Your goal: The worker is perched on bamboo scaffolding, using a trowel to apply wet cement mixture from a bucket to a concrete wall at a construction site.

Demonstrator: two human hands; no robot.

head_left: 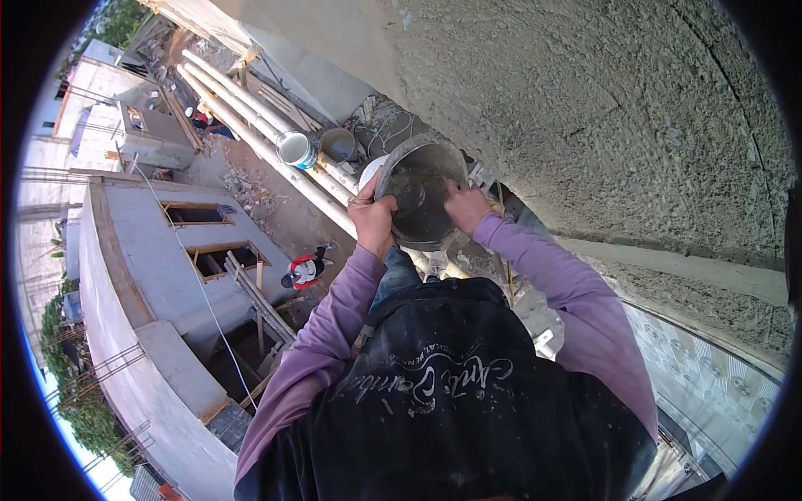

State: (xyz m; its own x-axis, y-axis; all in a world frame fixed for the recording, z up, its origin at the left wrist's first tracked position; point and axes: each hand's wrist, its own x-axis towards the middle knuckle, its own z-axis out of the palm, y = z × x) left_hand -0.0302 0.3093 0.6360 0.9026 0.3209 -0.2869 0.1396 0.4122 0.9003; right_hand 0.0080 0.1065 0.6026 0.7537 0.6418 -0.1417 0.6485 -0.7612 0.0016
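Observation:
In front of my chest is a round bucket (455,163), tilted so that its grey, mortar-smeared inside shows. My left hand (373,219) is closed on the bucket's left rim, thumb toward the opening. At the other side my right hand (466,206) reaches into the bucket's mouth with its fingers curled. What those fingers hold, if anything, is hidden. Dark grey wet material lines the inside of the bucket. Purple sleeves cover both my forearms.
Rough grey plaster covers the wall (601,125) close at my right. Long pale poles (251,125) run beneath the bucket, beside a white-and-blue pail (296,150). Far below, a person (307,269) is near a white building (159,242); another person (199,118) is farther off.

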